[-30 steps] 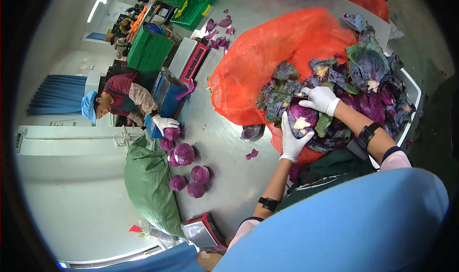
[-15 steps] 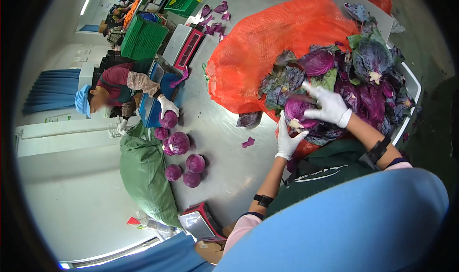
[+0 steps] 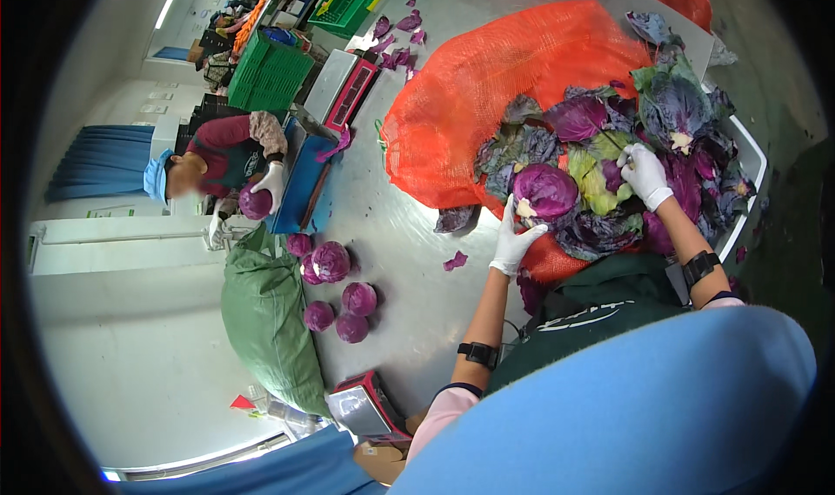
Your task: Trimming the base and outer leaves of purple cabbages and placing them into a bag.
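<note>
My left hand [image 3: 513, 247], in a white glove, grips a peeled purple cabbage [image 3: 547, 190] at its lower left, by the pale stem end. My gloved right hand [image 3: 644, 173], at the cabbage's upper right, is closed on a thin dark knife [image 3: 612, 141] among loose leaves. Yellow-green leaves [image 3: 596, 182] lie beside the cabbage. Dark outer leaves [image 3: 674, 112] are heaped over the lower right of an orange mesh sack [image 3: 470, 77] and by a white tray's rim [image 3: 755, 147].
Several trimmed cabbages [image 3: 330, 262] sit left on the steel table [image 3: 409, 295], near scales [image 3: 348, 90] and a green sack [image 3: 270, 330]. Across the table, a co-worker in a blue cap [image 3: 217, 160] holds a cabbage. Green crates [image 3: 265, 69] stand behind.
My right hand has moved up and rightward off the cabbage, exposing yellow-green leaves. My left hand stays on the cabbage. The co-worker has lifted a cabbage off the table toward their body.
</note>
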`<state>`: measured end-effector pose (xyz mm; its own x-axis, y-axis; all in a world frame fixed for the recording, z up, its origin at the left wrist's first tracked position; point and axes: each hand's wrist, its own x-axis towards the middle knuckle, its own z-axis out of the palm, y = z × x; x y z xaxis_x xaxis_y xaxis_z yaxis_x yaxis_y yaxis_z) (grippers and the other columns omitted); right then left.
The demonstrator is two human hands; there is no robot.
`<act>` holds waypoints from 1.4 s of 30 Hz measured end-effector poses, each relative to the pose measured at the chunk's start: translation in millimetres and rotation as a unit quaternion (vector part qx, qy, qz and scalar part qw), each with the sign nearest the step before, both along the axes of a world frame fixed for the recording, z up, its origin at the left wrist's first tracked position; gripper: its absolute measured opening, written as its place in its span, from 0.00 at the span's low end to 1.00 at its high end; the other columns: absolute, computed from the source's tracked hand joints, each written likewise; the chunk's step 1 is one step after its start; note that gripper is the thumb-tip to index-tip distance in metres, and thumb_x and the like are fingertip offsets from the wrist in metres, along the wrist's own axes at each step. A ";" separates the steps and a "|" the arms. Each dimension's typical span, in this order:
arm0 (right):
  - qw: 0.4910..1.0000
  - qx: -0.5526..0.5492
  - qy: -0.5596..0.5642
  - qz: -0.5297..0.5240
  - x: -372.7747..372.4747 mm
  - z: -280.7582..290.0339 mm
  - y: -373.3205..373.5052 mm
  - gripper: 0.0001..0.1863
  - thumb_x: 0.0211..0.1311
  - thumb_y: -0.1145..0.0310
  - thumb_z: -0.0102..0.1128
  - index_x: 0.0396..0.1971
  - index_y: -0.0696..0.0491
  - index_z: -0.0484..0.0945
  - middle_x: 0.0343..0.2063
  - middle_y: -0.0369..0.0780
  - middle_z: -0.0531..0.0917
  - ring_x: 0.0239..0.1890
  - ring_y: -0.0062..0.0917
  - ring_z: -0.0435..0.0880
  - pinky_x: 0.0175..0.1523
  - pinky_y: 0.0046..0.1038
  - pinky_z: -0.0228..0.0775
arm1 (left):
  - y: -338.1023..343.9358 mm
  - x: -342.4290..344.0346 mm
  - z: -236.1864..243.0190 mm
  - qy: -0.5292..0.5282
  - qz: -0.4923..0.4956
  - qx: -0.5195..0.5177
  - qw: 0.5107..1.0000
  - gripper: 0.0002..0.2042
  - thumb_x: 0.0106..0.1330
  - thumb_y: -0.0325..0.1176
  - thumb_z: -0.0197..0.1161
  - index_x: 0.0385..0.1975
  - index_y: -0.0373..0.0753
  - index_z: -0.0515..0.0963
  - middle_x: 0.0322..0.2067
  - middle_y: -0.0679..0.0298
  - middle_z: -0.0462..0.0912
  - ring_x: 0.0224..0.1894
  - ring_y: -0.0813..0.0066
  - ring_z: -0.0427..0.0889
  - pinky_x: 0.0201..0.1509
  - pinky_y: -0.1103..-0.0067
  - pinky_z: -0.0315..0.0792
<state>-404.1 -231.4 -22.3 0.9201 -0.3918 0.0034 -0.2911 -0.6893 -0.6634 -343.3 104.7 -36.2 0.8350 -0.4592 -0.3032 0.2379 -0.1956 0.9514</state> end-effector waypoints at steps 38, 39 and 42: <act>0.994 -0.018 0.041 0.104 14.9 25.7 58.9 0.30 0.74 0.48 0.44 0.60 0.60 0.73 0.30 0.53 0.86 0.34 0.50 0.85 0.41 0.48 0.75 | -84.1 24.2 38.9 -0.321 -0.106 0.301 0.892 0.66 0.33 0.51 0.86 0.71 0.31 0.49 0.60 0.45 0.56 0.64 0.45 0.58 0.71 0.57 0.55; 0.991 -0.030 0.066 0.109 12.1 38.9 61.3 0.31 0.74 0.48 0.43 0.61 0.60 0.70 0.30 0.52 0.86 0.34 0.49 0.85 0.40 0.48 0.75 | -93.1 18.8 43.4 -0.302 -0.100 0.309 0.896 0.65 0.34 0.50 0.85 0.71 0.30 0.49 0.62 0.42 0.56 0.66 0.41 0.55 0.72 0.54 0.52; 0.984 -0.061 0.106 0.127 14.8 53.9 66.5 0.34 0.74 0.48 0.42 0.66 0.62 0.64 0.30 0.52 0.86 0.34 0.47 0.86 0.39 0.46 0.76 | -109.4 10.2 38.3 -0.362 -0.074 0.253 0.894 0.63 0.36 0.48 0.84 0.70 0.29 0.48 0.66 0.39 0.52 0.68 0.38 0.53 0.73 0.54 0.51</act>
<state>-389.3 -164.9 31.5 0.9734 -0.1568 -0.1672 -0.2218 -0.8284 -0.5144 -333.1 -4.7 2.2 0.8373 -0.5389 0.0926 -0.4696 -0.6219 0.6266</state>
